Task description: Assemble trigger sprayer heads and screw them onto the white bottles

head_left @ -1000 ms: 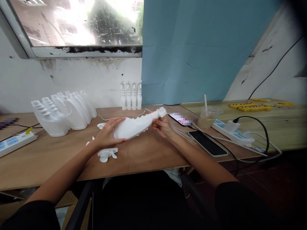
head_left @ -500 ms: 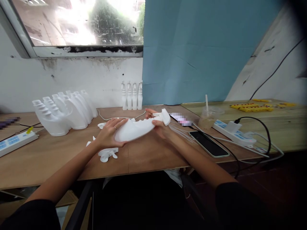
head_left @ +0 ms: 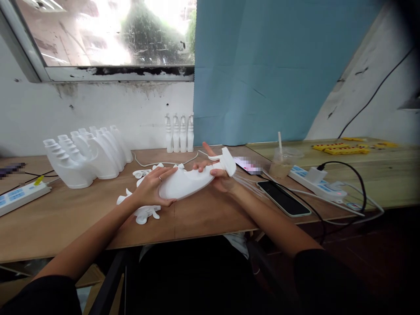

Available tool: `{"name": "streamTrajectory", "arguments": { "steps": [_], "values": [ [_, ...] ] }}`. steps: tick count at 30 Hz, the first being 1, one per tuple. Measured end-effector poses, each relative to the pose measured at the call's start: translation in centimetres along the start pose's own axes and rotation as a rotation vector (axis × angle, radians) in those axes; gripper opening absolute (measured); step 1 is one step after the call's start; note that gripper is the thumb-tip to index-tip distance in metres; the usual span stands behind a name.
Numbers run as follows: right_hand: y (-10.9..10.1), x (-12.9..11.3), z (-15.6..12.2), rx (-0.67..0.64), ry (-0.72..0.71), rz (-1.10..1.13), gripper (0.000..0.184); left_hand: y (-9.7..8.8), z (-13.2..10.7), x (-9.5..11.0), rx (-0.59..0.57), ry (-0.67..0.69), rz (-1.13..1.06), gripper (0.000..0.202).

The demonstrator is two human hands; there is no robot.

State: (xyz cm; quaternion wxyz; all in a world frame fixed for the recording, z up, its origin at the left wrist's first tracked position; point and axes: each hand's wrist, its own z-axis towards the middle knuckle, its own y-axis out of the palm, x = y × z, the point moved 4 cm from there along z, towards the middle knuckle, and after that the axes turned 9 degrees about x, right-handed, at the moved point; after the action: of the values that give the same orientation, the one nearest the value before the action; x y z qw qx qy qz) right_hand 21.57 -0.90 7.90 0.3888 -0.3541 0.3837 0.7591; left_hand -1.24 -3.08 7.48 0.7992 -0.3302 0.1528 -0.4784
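A white spray bottle [head_left: 187,183] lies tilted in the air above the table, its trigger head [head_left: 227,162] pointing to the right. My left hand [head_left: 153,187] is wrapped around the bottle's wide base, with a ring on one finger. At the neck, just under the trigger head, my right hand [head_left: 222,179] grips with the thumb in front and fingers behind, one finger sticking up. Several loose white trigger heads [head_left: 146,214] lie on the table beside and behind my left hand, partly hidden by it.
Several headless white bottles [head_left: 77,168] stand at the left, and several bottles with heads [head_left: 179,135] by the wall. Rightward are thin clear tubes, a phone [head_left: 284,199], a drink cup [head_left: 280,166] and a power strip [head_left: 316,183] with cables. Another power strip [head_left: 24,197] lies far left.
My right hand has shifted its fingers at the neck, and one finger now points up. The trigger head looks slightly turned. My left hand keeps its hold on the base.
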Motion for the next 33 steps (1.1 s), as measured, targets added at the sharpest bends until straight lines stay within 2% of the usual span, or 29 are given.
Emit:
{"name": "streamTrajectory", "arguments": {
  "steps": [5,9,11,14,17,20,22,24,27,29,30,33],
  "values": [
    [0.1,0.1,0.0,-0.023,0.057,0.002,0.066,0.1,-0.2,0.0,-0.003,-0.021,-0.023,0.090],
    [0.5,-0.6,-0.1,-0.033,0.063,0.065,0.066,0.1,-0.3,-0.6,-0.045,-0.151,-0.122,0.085],
    [0.5,-0.9,-0.1,-0.026,0.069,0.100,0.065,0.5,-0.1,-1.0,-0.114,-0.269,-0.247,0.078],
    [0.5,-1.5,0.2,0.004,0.064,0.102,0.065,1.4,0.7,-1.1,-0.277,-0.403,-0.497,0.062],
    [0.7,-2.4,0.9,0.040,0.036,0.066,0.068,2.2,2.3,-0.5,-0.405,-0.450,-0.720,0.052],
    [0.7,-3.5,2.2,0.033,0.032,-0.003,0.079,2.6,4.2,-0.6,-0.440,-0.489,-0.842,0.051],
    [0.2,-4.0,3.0,0.008,0.029,-0.061,0.084,2.6,5.3,-1.6,-0.396,-0.518,-0.838,0.052],
    [-0.9,-4.1,3.6,0.010,0.013,-0.123,0.084,2.4,6.2,-3.7,-0.271,-0.561,-0.776,0.052],
    [-3.6,-3.2,3.5,0.068,0.019,-0.223,0.082,1.7,6.9,-8.5,0.044,-0.643,-0.649,0.055],
    [-5.6,-1.9,3.0,0.104,0.074,-0.297,0.081,1.0,6.9,-12.1,0.252,-0.690,-0.503,0.056],
    [-6.5,-1.0,2.7,0.106,0.112,-0.330,0.080,0.7,6.9,-13.9,0.321,-0.729,-0.397,0.056],
    [-8.6,1.6,1.9,0.076,0.238,-0.414,0.076,0.7,6.7,-18.6,0.334,-0.912,-0.072,0.052]
  ]
}}
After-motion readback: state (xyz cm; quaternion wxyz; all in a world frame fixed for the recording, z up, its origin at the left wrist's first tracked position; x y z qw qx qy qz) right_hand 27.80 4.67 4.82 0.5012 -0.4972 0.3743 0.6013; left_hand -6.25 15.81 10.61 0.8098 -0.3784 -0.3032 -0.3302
